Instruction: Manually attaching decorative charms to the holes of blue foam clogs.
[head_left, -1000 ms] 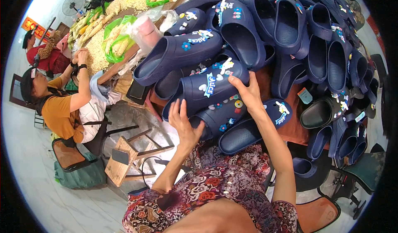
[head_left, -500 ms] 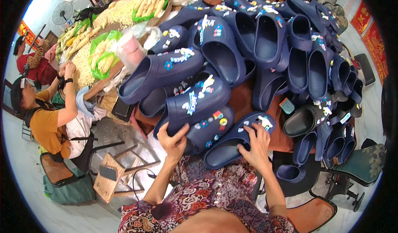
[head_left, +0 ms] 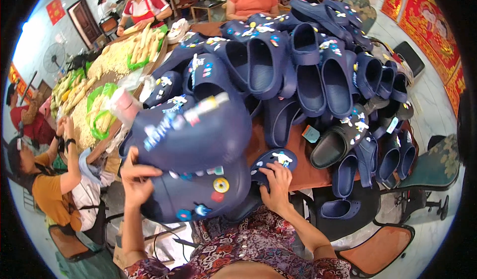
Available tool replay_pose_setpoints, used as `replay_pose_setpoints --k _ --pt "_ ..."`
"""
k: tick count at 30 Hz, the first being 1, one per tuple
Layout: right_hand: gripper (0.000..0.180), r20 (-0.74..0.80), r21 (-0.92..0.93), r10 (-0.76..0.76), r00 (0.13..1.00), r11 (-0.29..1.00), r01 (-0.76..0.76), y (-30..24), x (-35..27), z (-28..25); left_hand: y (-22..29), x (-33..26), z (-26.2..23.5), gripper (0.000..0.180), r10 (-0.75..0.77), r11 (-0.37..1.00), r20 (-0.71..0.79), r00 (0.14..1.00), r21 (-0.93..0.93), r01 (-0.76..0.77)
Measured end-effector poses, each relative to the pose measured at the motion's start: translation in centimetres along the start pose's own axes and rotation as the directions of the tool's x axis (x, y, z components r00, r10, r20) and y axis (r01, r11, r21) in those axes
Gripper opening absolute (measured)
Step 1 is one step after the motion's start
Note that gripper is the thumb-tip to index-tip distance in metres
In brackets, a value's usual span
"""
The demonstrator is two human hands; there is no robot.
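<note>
Left hand (head_left: pixel 139 182) has a firm pinch on the heel end of two stacked navy moulded clogs, colourful charms on both: upper one (head_left: pixel 198 135) blurred, lower one (head_left: pixel 198 189) sharper. Pair sits well left of the black moulded clog with pale charms (head_left: pixel 333 147), my landmark. Right hand (head_left: pixel 276 184), fingers over a third navy clog with a white charm (head_left: pixel 268 157), just left of the black clog; gripping or only resting, can't tell.

Progress, my read: partway through handling. Two are grouped in the left hand, third not joined to them. Heap of loose navy clogs (head_left: pixel 308 88) beyond the black clog looks unsorted. Single navy clog (head_left: pixel 340 209) sits chairward of it, on a black seat (head_left: pixel 365 199).
</note>
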State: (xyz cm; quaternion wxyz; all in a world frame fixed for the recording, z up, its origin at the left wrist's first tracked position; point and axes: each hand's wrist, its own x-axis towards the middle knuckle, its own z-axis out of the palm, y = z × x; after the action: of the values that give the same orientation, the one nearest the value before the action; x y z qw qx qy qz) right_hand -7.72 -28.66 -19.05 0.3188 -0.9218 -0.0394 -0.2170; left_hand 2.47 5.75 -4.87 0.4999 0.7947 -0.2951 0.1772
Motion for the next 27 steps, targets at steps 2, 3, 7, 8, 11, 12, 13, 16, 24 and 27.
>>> replay_pose_setpoints --k 2,3,7,8,11,12,13,16,24,27 --pt "0.048 -0.038 0.016 -0.010 0.999 1.000 0.011 0.0 -0.1 0.3 -0.1 4.5 0.8 0.024 0.098 0.987 0.011 0.995 -0.125 -0.096" --pt "0.047 -0.054 0.015 -0.004 0.999 1.000 0.005 0.2 -0.3 0.4 -0.1 7.2 1.8 0.025 0.152 0.972 0.015 0.988 -0.184 -0.147" --pt "0.046 -0.074 0.023 0.009 0.997 1.000 -0.007 0.8 -0.7 0.3 4.3 18.6 9.2 0.026 0.027 0.987 0.088 0.996 -0.162 -0.012" --pt "0.046 -0.066 0.023 0.023 0.998 0.999 -0.021 1.0 -0.8 0.4 5.3 21.4 11.8 0.027 0.119 0.987 0.076 0.990 -0.120 -0.110" --pt "0.046 -0.091 0.037 0.016 0.996 0.999 -0.013 0.7 -0.6 0.6 7.1 29.2 18.1 0.025 0.416 0.901 0.030 0.909 0.126 -0.416" --pt "0.046 -0.095 0.042 0.020 0.995 0.999 -0.016 0.8 -0.6 0.5 7.8 31.0 20.6 0.023 0.467 0.877 -0.001 0.884 0.130 -0.462" --pt "0.046 -0.100 0.052 0.018 0.995 0.999 -0.012 0.8 -0.5 0.6 8.6 32.8 22.9 0.022 0.516 0.850 -0.034 0.856 0.143 -0.507" --pt "0.044 -0.106 0.086 0.006 0.994 0.996 0.003 0.4 -0.3 0.9 9.6 37.5 29.1 0.022 0.510 0.847 -0.094 0.855 0.227 -0.480" --pt "0.045 -0.118 0.139 0.026 0.993 0.990 -0.009 1.0 -0.4 1.2 11.7 40.2 40.5 0.027 0.206 0.862 0.262 0.943 0.408 -0.301" --pt "0.044 -0.116 0.137 0.044 0.992 0.990 -0.027 0.9 -0.3 1.2 11.8 38.5 42.2 0.036 0.115 0.815 0.442 0.889 0.471 -0.339"
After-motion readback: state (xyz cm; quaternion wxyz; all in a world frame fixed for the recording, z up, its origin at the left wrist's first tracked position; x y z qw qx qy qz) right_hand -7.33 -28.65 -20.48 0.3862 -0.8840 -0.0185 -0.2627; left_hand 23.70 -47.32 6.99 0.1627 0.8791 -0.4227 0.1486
